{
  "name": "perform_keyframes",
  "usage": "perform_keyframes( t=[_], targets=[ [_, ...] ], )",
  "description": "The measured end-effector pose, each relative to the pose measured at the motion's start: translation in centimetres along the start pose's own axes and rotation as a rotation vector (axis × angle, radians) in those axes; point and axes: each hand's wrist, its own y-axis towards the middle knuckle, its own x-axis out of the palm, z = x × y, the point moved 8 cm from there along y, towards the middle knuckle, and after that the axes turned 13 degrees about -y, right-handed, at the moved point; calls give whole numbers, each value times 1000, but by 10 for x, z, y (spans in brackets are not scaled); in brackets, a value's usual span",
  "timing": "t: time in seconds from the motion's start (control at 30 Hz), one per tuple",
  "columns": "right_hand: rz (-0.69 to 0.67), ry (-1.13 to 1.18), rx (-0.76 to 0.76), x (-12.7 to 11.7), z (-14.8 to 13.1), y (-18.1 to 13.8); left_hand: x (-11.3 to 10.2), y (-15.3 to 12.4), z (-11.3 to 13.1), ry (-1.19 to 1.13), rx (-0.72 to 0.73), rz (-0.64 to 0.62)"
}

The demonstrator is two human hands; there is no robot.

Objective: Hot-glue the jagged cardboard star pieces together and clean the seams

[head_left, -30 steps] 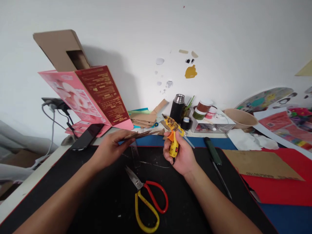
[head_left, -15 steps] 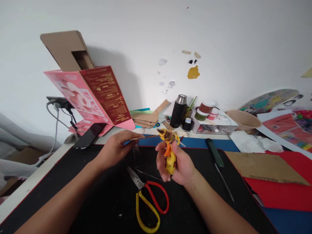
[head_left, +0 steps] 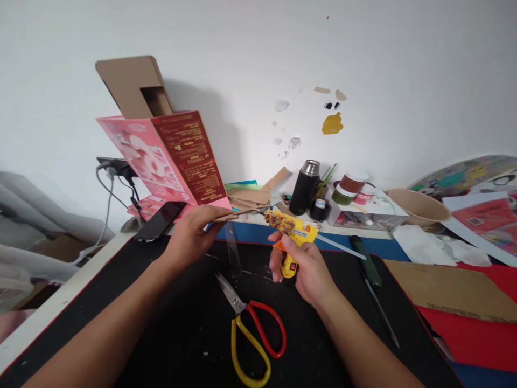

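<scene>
My right hand [head_left: 301,264] is wrapped round the handle of a yellow hot glue gun [head_left: 297,229], one finger by its orange trigger. A pale glue stick [head_left: 343,247] juts from the gun's back, and brown stains cover its front. Its nozzle points left, close to the edge of a thin piece of cardboard [head_left: 238,214]; whether they touch I cannot tell. My left hand [head_left: 191,231] pinches that cardboard, which appears nearly edge-on. Below both hands, scissors [head_left: 238,307] with one red and one yellow handle lie on the black mat [head_left: 181,334], beside a clear ruler [head_left: 233,250].
A pink and red box [head_left: 189,156] stands at the back left behind a phone [head_left: 159,221]. Along the wall are a black thermos [head_left: 305,188], paint jars [head_left: 351,186] and a bowl [head_left: 420,207]. A green-handled pointed tool [head_left: 374,285] and brown cardboard [head_left: 452,288] lie right.
The glue gun has turned from pointing away to side-on, its nozzle now at the cardboard's edge. The view has swung slightly left, shifting the scene rightward.
</scene>
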Motion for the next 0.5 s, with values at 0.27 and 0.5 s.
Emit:
perform_keyframes(
  t=[0.27, 0.5],
  targets=[
    [117, -106, -68, -11, 0, 2, -9, -3, 4, 216, 175, 85],
    [142, -212, -29, -8, -1, -1, -17, -5, 5, 313, 239, 110]
  ],
)
